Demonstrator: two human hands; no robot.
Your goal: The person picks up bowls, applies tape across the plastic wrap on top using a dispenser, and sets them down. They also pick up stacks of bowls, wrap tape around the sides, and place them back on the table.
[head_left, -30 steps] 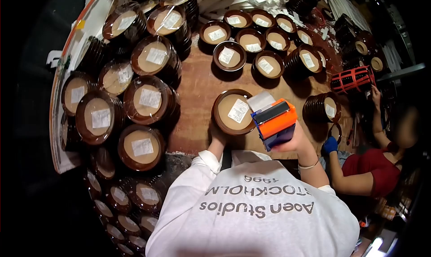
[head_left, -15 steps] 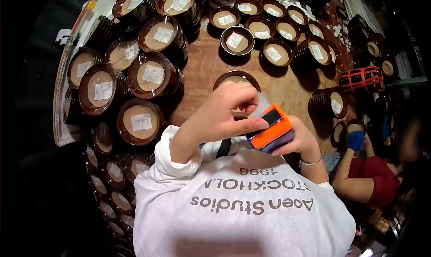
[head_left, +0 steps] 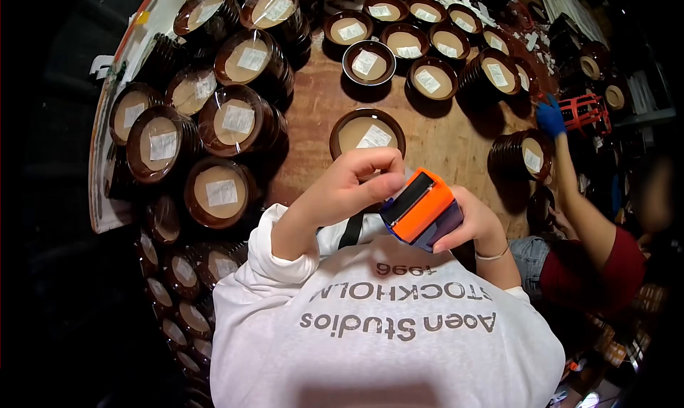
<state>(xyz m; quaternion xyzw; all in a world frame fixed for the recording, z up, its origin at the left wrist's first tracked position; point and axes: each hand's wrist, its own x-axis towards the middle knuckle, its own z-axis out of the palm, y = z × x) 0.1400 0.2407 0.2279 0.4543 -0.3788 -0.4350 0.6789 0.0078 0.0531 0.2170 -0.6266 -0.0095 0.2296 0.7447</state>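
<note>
My right hand (head_left: 472,219) grips an orange and dark blue tape dispenser (head_left: 426,207), held tilted in front of my chest. A black strip runs along its upper side. My left hand (head_left: 356,184) is closed, thumb against curled fingers, at the dispenser's upper left edge. A small bit of clear tape (head_left: 409,173) shows there, mostly hidden by the fingers. Just beyond my left hand stands a brown-rimmed round dish (head_left: 343,139) with a tan centre and a white printed label (head_left: 374,137). Its near side is covered by my hand.
Film-wrapped stacks of labelled dishes (head_left: 235,119) crowd the left. More dishes (head_left: 432,79) stand at the back, and a stack (head_left: 524,155) lies tilted at right. A co-worker's blue-gloved hand (head_left: 551,117) is by a red-strapped bundle (head_left: 584,114) on the right.
My left hand has come down and closer to my body, uncovering the dish's label. The dispenser has shifted slightly left. The co-worker's blue glove has moved up to the red-strapped bundle.
</note>
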